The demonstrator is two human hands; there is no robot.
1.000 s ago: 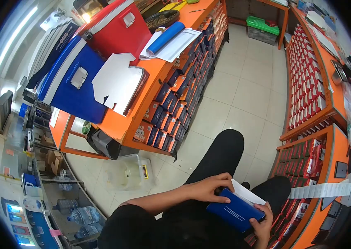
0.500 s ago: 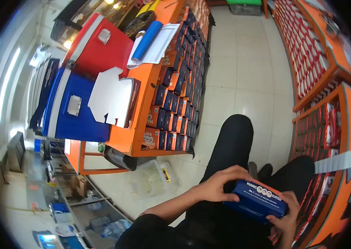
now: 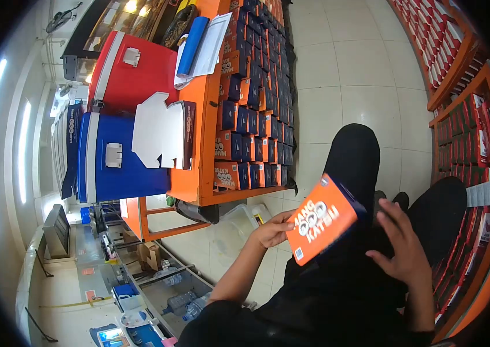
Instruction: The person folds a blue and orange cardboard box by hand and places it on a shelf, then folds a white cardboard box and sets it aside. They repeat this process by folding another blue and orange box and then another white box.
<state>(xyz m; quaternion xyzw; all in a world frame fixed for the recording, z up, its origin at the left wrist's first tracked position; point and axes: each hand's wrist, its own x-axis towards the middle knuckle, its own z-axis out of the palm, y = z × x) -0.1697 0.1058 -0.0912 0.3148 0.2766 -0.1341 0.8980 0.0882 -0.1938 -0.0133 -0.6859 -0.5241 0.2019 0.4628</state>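
Note:
An orange and dark blue cardboard box (image 3: 323, 222) printed "MANG KATSU" is held over my lap, tilted, its orange face turned up toward me. Gripping its left edge is my left hand (image 3: 274, 229), thumb on the orange face and the other fingers partly hidden. My right hand (image 3: 400, 246) is apart from the box on its right side, fingers spread, holding nothing. Below the box are my black-clothed legs (image 3: 358, 153).
Stacked matching boxes (image 3: 248, 147) fill the orange table's (image 3: 201, 144) side. On top stand a blue cooler (image 3: 106, 173), a red cooler (image 3: 149, 72) and an unfolded white carton (image 3: 155, 136). A clear plastic bin (image 3: 236, 225) sits on the floor; an orange shelf (image 3: 459, 87) stands right.
The box has turned from its blue side to its orange face and lifted slightly leftward. My right hand has let go and opened. The head view has shifted a little.

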